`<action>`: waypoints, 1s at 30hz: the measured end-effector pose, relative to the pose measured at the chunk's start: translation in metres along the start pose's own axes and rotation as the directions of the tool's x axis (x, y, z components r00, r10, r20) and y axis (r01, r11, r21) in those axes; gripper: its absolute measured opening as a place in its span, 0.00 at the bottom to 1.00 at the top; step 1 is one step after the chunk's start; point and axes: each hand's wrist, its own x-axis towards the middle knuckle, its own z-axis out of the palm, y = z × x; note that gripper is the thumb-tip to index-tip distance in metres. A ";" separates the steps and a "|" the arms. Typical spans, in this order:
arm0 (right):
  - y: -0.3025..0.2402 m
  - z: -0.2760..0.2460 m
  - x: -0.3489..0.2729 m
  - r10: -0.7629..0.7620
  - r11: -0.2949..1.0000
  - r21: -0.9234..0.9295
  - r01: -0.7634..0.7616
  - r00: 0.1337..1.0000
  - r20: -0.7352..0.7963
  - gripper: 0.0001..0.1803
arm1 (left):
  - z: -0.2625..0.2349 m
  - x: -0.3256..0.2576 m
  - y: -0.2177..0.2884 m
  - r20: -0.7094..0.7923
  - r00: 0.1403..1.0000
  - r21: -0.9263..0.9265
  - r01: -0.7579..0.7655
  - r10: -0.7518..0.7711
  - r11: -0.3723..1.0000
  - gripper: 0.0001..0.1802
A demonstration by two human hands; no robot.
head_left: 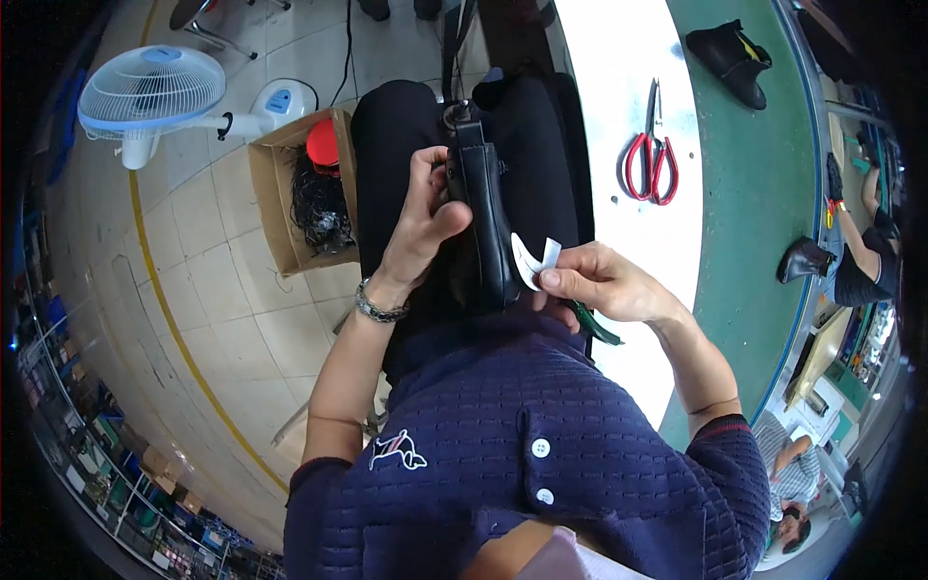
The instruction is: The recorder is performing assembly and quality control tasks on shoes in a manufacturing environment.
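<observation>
A black leather boot (483, 222), long and narrow from above, stands between my knees. My left hand (420, 217) grips its left side near the top, fingers curled at the edge and thumb alongside. To the right of the boot, my right hand (604, 282) pinches a curled white strip (530, 263) between thumb and forefinger. A green-handled tool (596, 326) pokes out beneath the same hand, by its lower fingers; its working end is hidden. Just above the boot sits a metal fitting (458, 115).
On the white table at right lie red-handled scissors (652, 159). Beyond it, a green work surface (730, 184) carries black boots (737, 63). To my left are a cardboard box (275, 208) of black scraps and a fan (155, 92). Other people work at far right.
</observation>
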 end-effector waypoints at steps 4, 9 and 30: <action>-0.008 0.005 -0.006 0.058 0.993 -0.104 -0.053 0.997 0.042 0.28 | 0.029 -0.003 0.013 -0.147 0.989 0.173 0.015 0.011 0.985 0.45; -0.017 0.008 -0.011 0.187 0.954 -0.262 -0.149 0.974 0.128 0.32 | 0.045 -0.010 0.008 -0.197 0.978 0.169 -0.034 0.068 0.985 0.27; -0.018 0.024 -0.008 0.163 0.797 -0.573 -0.190 0.982 -0.099 0.29 | 0.044 0.002 0.000 -0.245 0.965 0.235 -0.030 0.089 0.972 0.22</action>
